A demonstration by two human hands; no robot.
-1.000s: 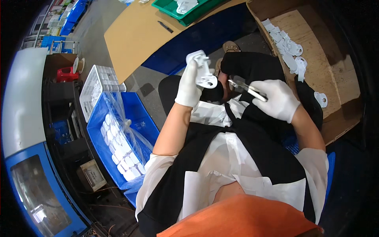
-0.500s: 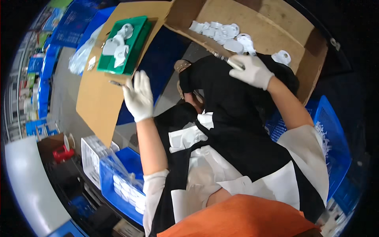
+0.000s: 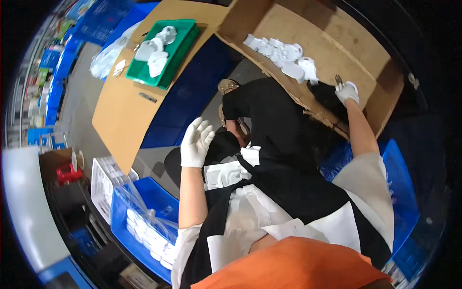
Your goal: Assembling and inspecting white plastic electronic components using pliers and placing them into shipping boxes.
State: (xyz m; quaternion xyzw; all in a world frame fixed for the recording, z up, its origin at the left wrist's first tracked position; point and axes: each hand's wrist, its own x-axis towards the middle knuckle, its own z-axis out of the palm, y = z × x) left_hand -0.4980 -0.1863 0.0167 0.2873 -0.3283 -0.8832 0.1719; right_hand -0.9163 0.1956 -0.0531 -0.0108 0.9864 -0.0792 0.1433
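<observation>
My left hand (image 3: 196,143), in a white glove, is raised above my lap. Its fingers are loosely bent and apart, with nothing in them. My right hand (image 3: 347,93), also gloved, reaches into the cardboard box (image 3: 390,98) at the right. It is closed on a small hand tool (image 3: 338,79) whose dark metal tip sticks out past the fingers; its exact kind is unclear. A white plastic part (image 3: 353,86) shows right at that hand, partly hidden by it. Several more white plastic parts (image 3: 293,72) lie piled in the box.
A green tray (image 3: 168,77) with white parts rests on a cardboard sheet (image 3: 113,120) at the left. A slim metal blade (image 3: 147,97) lies beside it. Blue bins (image 3: 166,200) (image 3: 402,192) and a white crate (image 3: 96,180) stand around me.
My left hand has drawn back from the cardboard sheet toward my lap, leaving the blade there. My right hand has moved rightward, with the tool, to the single white part in the box.
</observation>
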